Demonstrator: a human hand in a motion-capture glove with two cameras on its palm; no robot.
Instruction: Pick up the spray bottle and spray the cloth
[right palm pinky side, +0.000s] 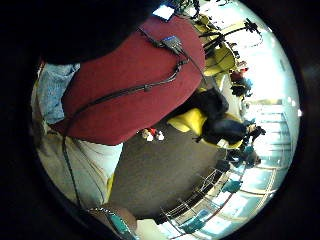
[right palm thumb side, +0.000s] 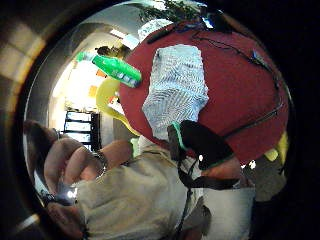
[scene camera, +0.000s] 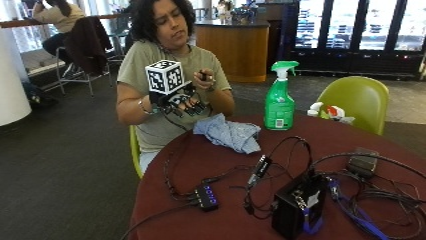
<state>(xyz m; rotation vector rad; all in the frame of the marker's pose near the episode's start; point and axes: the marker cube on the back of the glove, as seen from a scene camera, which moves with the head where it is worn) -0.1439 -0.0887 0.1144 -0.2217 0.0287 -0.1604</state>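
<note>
Now gloved right hand (scene camera: 178, 102) raised off table, fingers prob. relaxed, holding nothing, spray bottle (scene camera: 279, 100) upright beside cloth (scene camera: 228, 133).

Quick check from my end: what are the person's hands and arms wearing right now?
The right hand wears a black glove with black straps, and its wrist carries a silvery bracelet. The left hand is bare, with a ring on one finger. Both arms are bare below the short sleeves of an olive-green T-shirt.
</note>
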